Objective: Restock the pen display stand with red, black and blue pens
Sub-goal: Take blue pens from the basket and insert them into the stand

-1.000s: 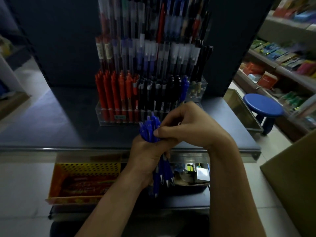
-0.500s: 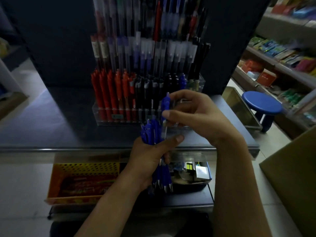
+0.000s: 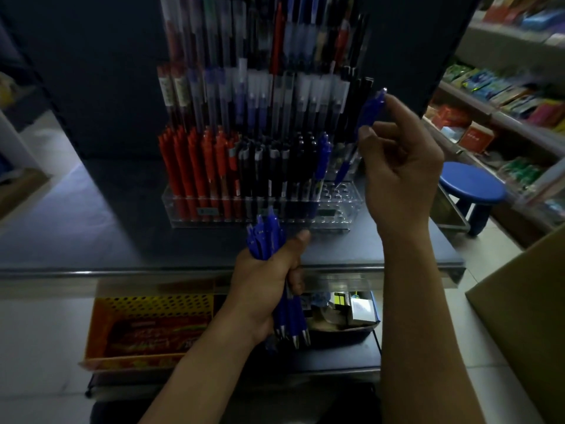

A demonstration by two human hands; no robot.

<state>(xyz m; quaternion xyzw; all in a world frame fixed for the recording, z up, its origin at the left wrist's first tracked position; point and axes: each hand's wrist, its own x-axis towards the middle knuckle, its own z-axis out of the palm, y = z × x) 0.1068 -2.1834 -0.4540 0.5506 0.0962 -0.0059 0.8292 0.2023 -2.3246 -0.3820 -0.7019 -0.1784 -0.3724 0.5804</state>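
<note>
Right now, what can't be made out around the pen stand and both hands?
Head view:
- bundle of blue click pens in the left hand: count unknown, fingers cover the middle.
- single blue pen pinched by the right hand: motion blur; tip in a hole of the clear acrylic stand or not, unclear.
- upper tier of capped pens: cut off by top edge, blurred.
- front label: too small.

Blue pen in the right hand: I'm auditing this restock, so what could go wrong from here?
1. The right hand pinches the pen by its upper half, tilted; its tip may miss the small empty holes of the stand.
2. Lowering it could knock the blue pens already standing beside those holes.
3. The left hand grips a thick bundle with the thumb stretched out; some could slip.
</note>
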